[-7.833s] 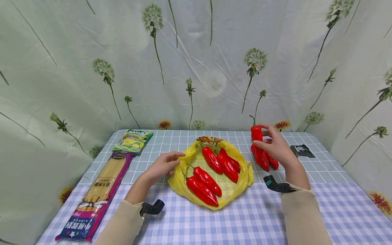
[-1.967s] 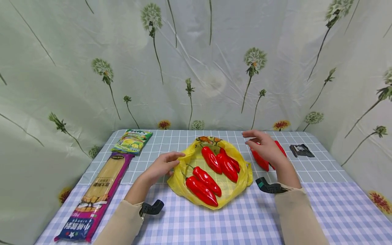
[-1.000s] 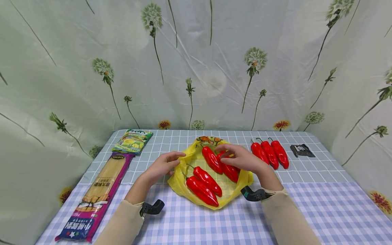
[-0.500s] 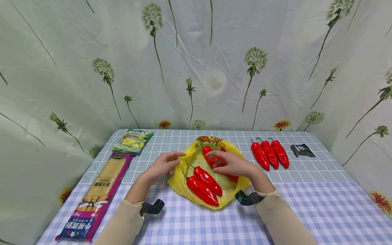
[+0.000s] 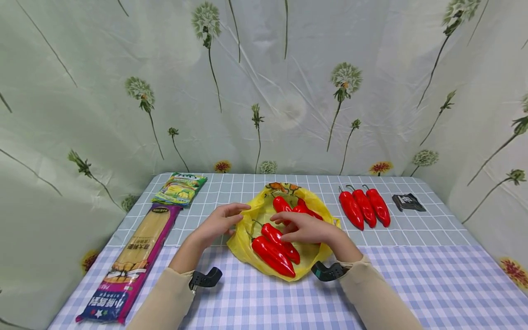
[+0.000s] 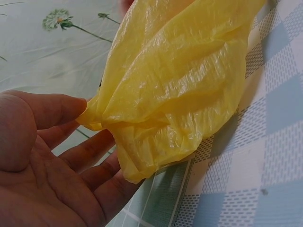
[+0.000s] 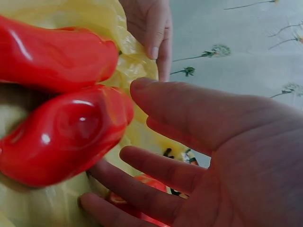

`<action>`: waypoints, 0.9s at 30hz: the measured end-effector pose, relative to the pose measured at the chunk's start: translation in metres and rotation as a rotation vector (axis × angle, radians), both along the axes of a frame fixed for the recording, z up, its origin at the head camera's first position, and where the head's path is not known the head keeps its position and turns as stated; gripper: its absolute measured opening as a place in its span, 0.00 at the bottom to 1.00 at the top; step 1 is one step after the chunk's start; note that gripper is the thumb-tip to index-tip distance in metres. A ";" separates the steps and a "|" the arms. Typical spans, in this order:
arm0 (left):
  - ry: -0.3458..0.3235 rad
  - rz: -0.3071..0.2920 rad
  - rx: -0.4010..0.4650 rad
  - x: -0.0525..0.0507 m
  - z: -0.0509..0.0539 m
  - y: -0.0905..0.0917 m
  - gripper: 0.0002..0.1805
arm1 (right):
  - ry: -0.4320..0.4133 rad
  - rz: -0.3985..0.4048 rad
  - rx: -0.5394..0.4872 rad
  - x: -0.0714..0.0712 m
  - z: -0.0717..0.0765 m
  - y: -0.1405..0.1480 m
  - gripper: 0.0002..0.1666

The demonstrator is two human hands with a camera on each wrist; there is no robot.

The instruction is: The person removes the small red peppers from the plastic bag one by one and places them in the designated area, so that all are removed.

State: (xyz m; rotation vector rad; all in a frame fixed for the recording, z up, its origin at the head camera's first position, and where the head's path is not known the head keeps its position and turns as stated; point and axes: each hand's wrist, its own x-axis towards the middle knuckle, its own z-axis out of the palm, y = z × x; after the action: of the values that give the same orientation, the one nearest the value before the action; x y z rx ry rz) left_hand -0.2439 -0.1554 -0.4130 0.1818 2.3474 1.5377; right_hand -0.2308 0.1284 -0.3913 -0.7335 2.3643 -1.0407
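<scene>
A yellow plastic bag (image 5: 241,252) lies spread with its mouth up and several red peppers inside. My left hand (image 5: 218,224) pinches the bag's left rim between thumb and forefinger, as the left wrist view shows on the yellow film (image 6: 175,80). Over the bag, my right hand (image 5: 307,228) has its fingers apart and holds nothing. Its thumb tip is close to the end of a red pepper (image 7: 71,137); whether they touch I cannot tell. Another red pepper (image 5: 272,257) lies at the front of the bag. The hand partly covers the peppers behind it.
Three red peppers (image 5: 365,207) lie side by side on the right of the table, stems away from me. Beyond them is a small black packet (image 5: 408,202). On the left are a long pasta pack (image 5: 134,261) and a green-yellow packet (image 5: 180,189).
Earlier my right hand held a pepper at the right; three now lie there in a row. That hand has since moved left and nearer over the bag. The left hand stays on the rim.
</scene>
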 end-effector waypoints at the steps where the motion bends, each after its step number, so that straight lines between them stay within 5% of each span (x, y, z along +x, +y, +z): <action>1: 0.000 0.000 0.001 0.000 0.000 0.000 0.18 | -0.004 -0.001 0.002 0.000 -0.001 -0.001 0.31; 27: -0.007 0.009 -0.015 -0.001 -0.001 0.001 0.18 | 0.030 -0.012 0.043 0.001 -0.008 -0.007 0.34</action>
State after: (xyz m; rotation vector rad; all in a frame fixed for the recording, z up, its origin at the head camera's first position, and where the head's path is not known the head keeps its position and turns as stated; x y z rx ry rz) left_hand -0.2445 -0.1545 -0.4143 0.1625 2.3563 1.5220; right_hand -0.2298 0.1215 -0.3997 -0.7248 2.4121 -0.9867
